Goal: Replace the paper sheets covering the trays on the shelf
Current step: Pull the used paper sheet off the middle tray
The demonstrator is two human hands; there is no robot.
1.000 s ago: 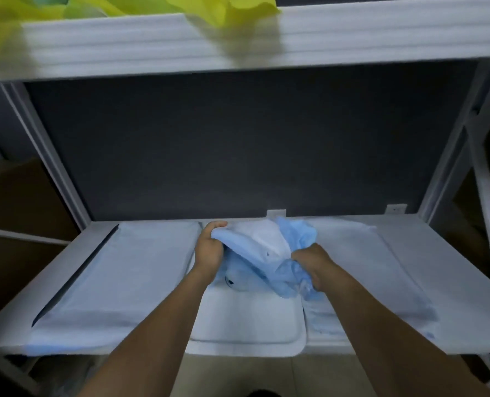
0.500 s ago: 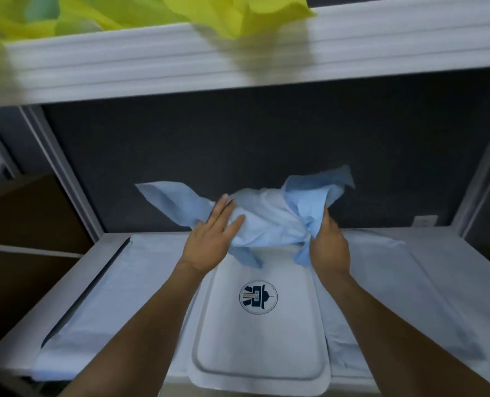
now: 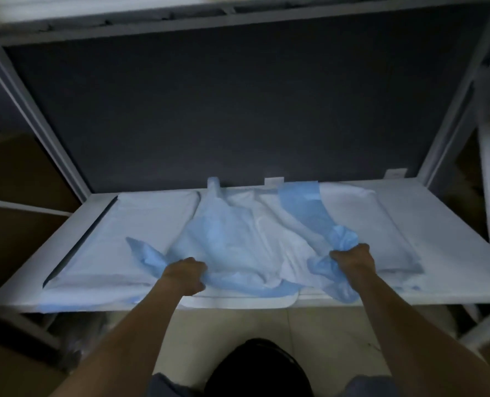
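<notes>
A white metal shelf (image 3: 438,224) spans the view, backed by a dark panel (image 3: 238,110) at twelve o'clock. Pale floor tiles (image 3: 266,325) show below its front edge at six o'clock, and a brown cardboard box (image 3: 17,173) stands outside the frame at nine o'clock.

Three trays lie side by side on the shelf. The left tray (image 3: 129,230), at nine o'clock of the middle one, is under a flat pale sheet, and so is the right tray (image 3: 361,224) at three o'clock.

A rumpled blue paper sheet (image 3: 238,242) is draped over the middle tray (image 3: 238,302), reaching back to the panel. Only the tray's white front rim shows, jutting slightly past the shelf edge.

The left hand (image 3: 183,275) is curled round the sheet's near edge at seven o'clock, with a blue corner sticking out to its left. The right hand (image 3: 352,263) clutches a bunched fold at four o'clock.
</notes>
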